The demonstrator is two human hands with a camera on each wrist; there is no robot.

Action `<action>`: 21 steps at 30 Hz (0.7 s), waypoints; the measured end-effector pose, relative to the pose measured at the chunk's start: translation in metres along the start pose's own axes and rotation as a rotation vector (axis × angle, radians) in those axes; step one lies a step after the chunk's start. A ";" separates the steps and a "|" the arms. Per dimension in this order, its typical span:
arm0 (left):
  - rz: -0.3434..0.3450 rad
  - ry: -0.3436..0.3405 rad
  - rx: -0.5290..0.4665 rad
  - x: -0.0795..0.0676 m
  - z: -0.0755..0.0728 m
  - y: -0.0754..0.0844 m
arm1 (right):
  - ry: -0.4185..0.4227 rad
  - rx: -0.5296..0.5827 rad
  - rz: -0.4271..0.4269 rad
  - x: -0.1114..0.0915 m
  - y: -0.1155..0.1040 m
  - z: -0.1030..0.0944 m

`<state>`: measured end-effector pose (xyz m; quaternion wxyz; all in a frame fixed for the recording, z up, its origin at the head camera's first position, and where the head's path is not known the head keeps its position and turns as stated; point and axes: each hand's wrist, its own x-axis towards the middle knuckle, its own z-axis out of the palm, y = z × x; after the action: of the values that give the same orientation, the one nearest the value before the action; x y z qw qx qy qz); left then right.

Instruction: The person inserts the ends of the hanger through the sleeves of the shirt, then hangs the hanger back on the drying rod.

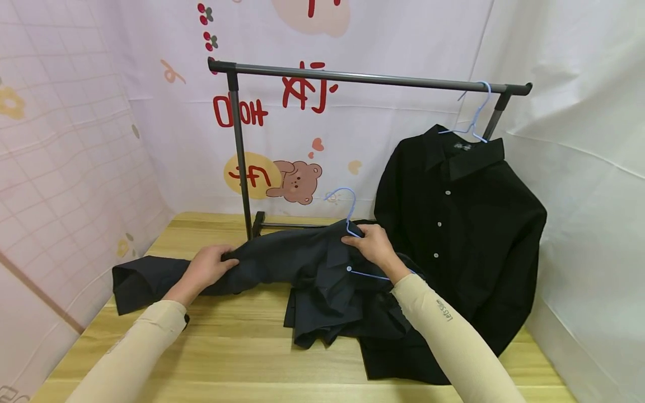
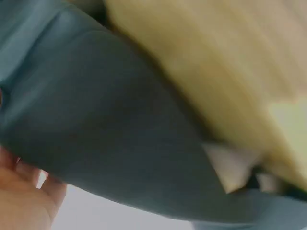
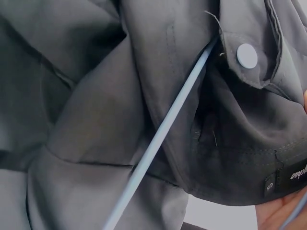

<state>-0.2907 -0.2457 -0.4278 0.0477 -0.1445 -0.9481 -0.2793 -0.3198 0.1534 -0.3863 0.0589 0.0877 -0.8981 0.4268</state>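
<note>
A dark button-up shirt [image 1: 282, 257] lies stretched across the table, one sleeve [image 1: 151, 277] reaching left. My left hand [image 1: 208, 270] grips that sleeve, thumb on top; the left wrist view shows the fingers [image 2: 53, 189] at the cloth's edge. With my right hand [image 1: 372, 247] I hold the shirt by its collar, beside the neck of a light blue hanger [image 1: 353, 204]. The hanger's hook stands up above the collar. In the right wrist view the hanger's bar [image 3: 160, 134] runs through the neck opening, near a pale button [image 3: 247, 56] and a label [image 3: 293, 172].
Behind the table's work area stands a dark metal rack [image 1: 373, 78]. A black shirt [image 1: 468, 224] hangs at its right end on another blue hanger [image 1: 473, 120], its lower part resting on the wooden table [image 1: 242, 347]. Printed curtains [image 1: 166, 145] close off the back and sides.
</note>
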 end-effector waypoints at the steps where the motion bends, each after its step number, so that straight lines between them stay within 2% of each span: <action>1: -0.014 -0.016 0.003 -0.005 -0.002 -0.008 | 0.008 0.005 0.001 0.000 0.001 -0.002; 4: -0.042 -0.062 0.066 -0.022 -0.009 -0.028 | 0.045 0.036 0.002 0.000 0.003 -0.007; 6: -0.033 -0.064 0.171 -0.032 -0.014 -0.041 | 0.066 0.053 0.004 0.000 0.003 -0.009; 9: -0.028 -0.007 0.346 -0.044 -0.022 -0.063 | 0.096 0.072 0.019 0.000 0.005 -0.012; 12: -0.078 0.068 0.431 -0.056 -0.033 -0.086 | 0.113 0.076 0.029 0.001 0.008 -0.014; 14: -0.136 0.125 0.415 -0.063 -0.041 -0.101 | 0.118 0.081 0.034 0.001 0.010 -0.015; 16: -0.200 0.172 0.347 -0.069 -0.051 -0.112 | 0.120 0.085 0.034 0.001 0.011 -0.015; 19: -0.283 0.219 0.158 -0.073 -0.066 -0.121 | 0.121 0.091 0.041 0.002 0.012 -0.015; 21: -0.338 0.244 -0.019 -0.073 -0.075 -0.121 | 0.124 0.092 0.046 0.002 0.012 -0.015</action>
<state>-0.2570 -0.4016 -0.4393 0.1133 0.0512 -0.9434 -0.3076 -0.3238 0.1727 -0.3855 0.1005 0.0432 -0.8740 0.4735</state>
